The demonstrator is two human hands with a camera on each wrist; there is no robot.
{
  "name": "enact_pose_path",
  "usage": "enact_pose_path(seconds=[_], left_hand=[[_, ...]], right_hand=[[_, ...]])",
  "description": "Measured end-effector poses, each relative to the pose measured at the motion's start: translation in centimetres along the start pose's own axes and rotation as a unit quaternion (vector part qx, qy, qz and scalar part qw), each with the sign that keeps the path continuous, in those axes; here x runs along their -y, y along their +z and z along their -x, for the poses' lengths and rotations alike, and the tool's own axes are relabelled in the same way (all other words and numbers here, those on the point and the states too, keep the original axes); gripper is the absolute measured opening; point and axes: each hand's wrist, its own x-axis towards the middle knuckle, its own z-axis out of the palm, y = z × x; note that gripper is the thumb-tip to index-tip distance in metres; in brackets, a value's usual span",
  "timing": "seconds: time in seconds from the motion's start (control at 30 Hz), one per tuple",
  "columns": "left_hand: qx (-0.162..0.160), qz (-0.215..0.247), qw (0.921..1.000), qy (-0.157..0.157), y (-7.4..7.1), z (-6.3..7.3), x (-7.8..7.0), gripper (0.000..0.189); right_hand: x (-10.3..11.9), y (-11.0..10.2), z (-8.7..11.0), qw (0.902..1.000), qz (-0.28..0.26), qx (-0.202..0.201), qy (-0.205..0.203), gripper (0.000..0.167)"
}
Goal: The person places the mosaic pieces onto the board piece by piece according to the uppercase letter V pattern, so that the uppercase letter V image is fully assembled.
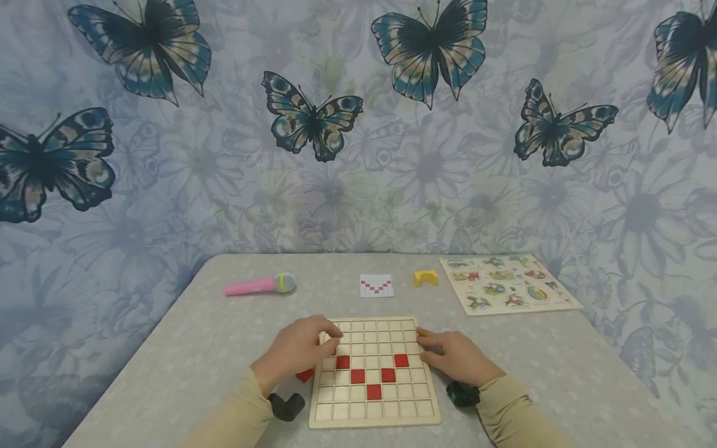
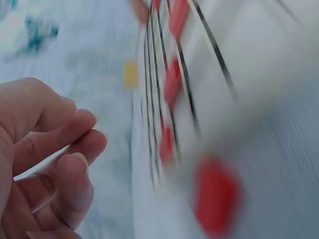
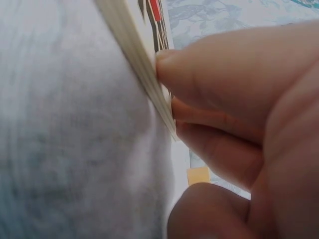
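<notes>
A wooden grid board [image 1: 358, 422] lies flat in front of me, with several red square tiles [image 1: 373, 391] in its cells forming a V. My left hand [image 1: 299, 345] is over the board's upper left edge. Its fingers [image 2: 79, 142] bend loosely, and nothing shows between them in the left wrist view. Beside the board's left edge, partly under that hand, is a loose red tile [image 1: 305, 375]. At the right edge, my right hand [image 1: 460, 358] holds the board, its thumb [image 3: 189, 67] and fingers against the wooden rim in the right wrist view.
Behind the board lies a white pattern card [image 1: 376, 278] with a red V on a grid. A pink toy microphone [image 1: 252, 287] is at back left. A yellow arch block [image 1: 426, 277] and a wooden picture puzzle board [image 1: 476, 292] lie at back right. A patterned wall borders the table's far edge.
</notes>
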Motion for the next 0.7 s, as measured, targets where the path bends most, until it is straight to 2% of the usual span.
enact_pose_path(seconds=[0.07, 0.13, 0.2, 0.27, 0.37, 0.47, 0.7], left_hand=[[-0.016, 0.009, 0.9994, -0.031, -0.7, 1.2, 2.4, 0.013], [-0.017, 0.035, 0.9979, -0.053, -1.2, 2.4, 4.7, 0.012], [-0.008, 0.059, 0.9968, -0.054, -1.4, 3.2, 6.6, 0.014], [0.014, 0.088, 0.9949, -0.046, -1.4, 3.6, 7.8, 0.018], [0.056, 0.121, 0.9909, -0.022, -1.4, 3.6, 8.5, 0.024], [0.087, 0.135, 0.987, -0.007, -1.4, 3.6, 8.5, 0.031], [0.104, 0.135, 0.9852, 0.01, -1.6, 4.0, 8.3, 0.039]], right_hand=[[0.2, -0.1, 0.1, 1.0, -0.001, -0.005, 0.001, 0.042], [0.3, -0.1, 0.1, 1.0, 0.001, -0.007, 0.0, 0.042], [0.4, -0.1, 0.1, 1.0, 0.002, -0.006, -0.002, 0.042], [0.4, -0.1, 0.2, 1.0, 0.004, -0.004, -0.003, 0.042], [0.3, -0.1, 0.2, 1.0, 0.002, -0.006, -0.003, 0.042], [0.3, -0.1, 0.3, 0.9999, 0.001, -0.009, -0.006, 0.042], [0.1, 0.2, 0.1, 0.9999, 0.007, -0.012, -0.005, 0.041]])
